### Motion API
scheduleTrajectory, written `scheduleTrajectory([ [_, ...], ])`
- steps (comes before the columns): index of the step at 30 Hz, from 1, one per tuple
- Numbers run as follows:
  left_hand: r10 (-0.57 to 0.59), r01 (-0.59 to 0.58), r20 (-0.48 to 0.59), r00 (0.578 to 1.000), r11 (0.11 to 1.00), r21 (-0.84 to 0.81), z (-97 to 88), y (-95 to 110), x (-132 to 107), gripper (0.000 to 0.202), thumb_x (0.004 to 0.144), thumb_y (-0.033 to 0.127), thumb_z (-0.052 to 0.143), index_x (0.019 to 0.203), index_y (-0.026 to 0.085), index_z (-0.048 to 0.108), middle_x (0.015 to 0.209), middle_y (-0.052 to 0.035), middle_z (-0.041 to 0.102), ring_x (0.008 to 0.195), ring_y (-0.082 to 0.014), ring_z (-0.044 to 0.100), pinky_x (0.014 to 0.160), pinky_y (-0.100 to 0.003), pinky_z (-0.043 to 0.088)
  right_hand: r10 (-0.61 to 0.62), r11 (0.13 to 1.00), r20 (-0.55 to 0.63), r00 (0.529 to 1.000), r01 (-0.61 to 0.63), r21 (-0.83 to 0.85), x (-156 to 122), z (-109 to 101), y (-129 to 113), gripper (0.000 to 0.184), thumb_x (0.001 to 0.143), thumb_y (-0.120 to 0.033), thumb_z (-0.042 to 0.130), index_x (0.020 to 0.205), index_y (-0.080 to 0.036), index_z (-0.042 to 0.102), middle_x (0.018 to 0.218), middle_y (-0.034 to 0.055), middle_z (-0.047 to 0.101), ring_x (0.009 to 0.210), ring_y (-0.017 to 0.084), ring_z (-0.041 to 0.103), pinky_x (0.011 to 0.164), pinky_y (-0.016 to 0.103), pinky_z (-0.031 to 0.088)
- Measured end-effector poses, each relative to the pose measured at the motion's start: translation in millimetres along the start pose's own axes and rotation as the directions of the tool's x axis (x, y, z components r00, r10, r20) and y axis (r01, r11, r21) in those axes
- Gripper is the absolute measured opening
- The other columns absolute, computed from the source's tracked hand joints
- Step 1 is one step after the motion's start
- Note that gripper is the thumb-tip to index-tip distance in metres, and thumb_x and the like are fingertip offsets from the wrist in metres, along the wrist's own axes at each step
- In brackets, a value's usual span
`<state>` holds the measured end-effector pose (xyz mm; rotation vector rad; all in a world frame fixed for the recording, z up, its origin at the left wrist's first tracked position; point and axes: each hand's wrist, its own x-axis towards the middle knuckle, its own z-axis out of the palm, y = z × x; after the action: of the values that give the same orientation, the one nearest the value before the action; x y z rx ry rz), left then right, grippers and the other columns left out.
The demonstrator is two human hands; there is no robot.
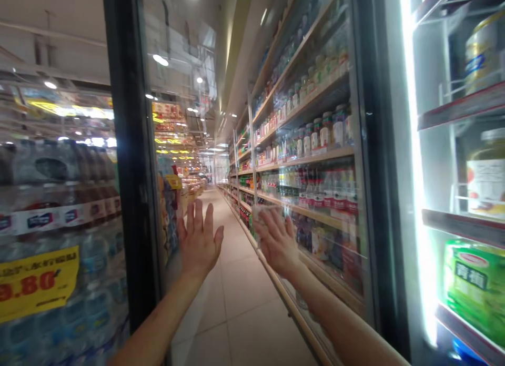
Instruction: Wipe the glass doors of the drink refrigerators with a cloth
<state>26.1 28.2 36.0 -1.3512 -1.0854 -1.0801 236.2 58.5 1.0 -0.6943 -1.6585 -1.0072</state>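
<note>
A tall glass door (132, 145) with a black frame stands in front of me, swung out from a lit cooler. My left hand (200, 246) is raised with its fingers stretched and its palm toward the pane. Beside it, my right hand (278, 242) also lies flat toward the glass, fingers spread and tilted left. Both hands seem to touch the pane, though contact is hard to confirm. A pale blur shows at the right fingertips; I cannot make out what it is.
At right, the cooler shelves (460, 105) hold bottles and a green pack (473, 287). Stacked bottle packs (59, 208) with a yellow price sign (39, 282) stand at left. Through the glass appear a tiled aisle (236, 303) and long shelves of drinks (307, 158).
</note>
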Motion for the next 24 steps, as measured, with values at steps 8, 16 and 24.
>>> scheduleTrajectory([
  [8,-0.019,0.020,0.030,0.999,1.000,-0.019,0.9,14.5,-43.1,0.069,0.086,0.027,0.045,0.144,0.019,0.009,0.149,-0.0137,0.016,0.139,-0.0263,0.010,0.110,-0.051,0.013,0.544,0.799,-0.332,0.771,-0.597,-0.077,-42.8,-22.8,96.2,0.054,0.089,-0.026,0.033,0.142,-0.021,0.025,0.145,0.0148,0.031,0.136,0.030,0.023,0.102,0.058,0.026],
  [16,0.001,0.001,0.046,0.999,1.000,-0.026,-0.2,11.7,-41.1,0.069,0.086,0.028,0.046,0.144,0.019,0.008,0.150,-0.0127,0.015,0.139,-0.0279,0.011,0.110,-0.051,0.014,-0.009,1.000,0.011,1.000,0.009,0.023,-48.7,3.0,-10.3,0.047,0.083,-0.026,0.047,0.130,-0.032,0.045,0.135,0.0018,0.048,0.136,0.021,0.024,0.112,0.046,0.011],
  [24,-0.018,0.019,0.046,0.999,0.999,-0.031,0.3,16.7,-42.0,0.070,0.086,0.028,0.046,0.144,0.020,0.007,0.150,-0.0131,0.014,0.139,-0.0277,0.008,0.110,-0.052,0.012,0.525,0.818,-0.278,0.805,-0.567,-0.099,-82.6,-21.0,84.4,0.054,0.089,-0.023,0.033,0.142,-0.022,0.024,0.147,0.0143,0.028,0.137,0.029,0.019,0.103,0.058,0.023],
])
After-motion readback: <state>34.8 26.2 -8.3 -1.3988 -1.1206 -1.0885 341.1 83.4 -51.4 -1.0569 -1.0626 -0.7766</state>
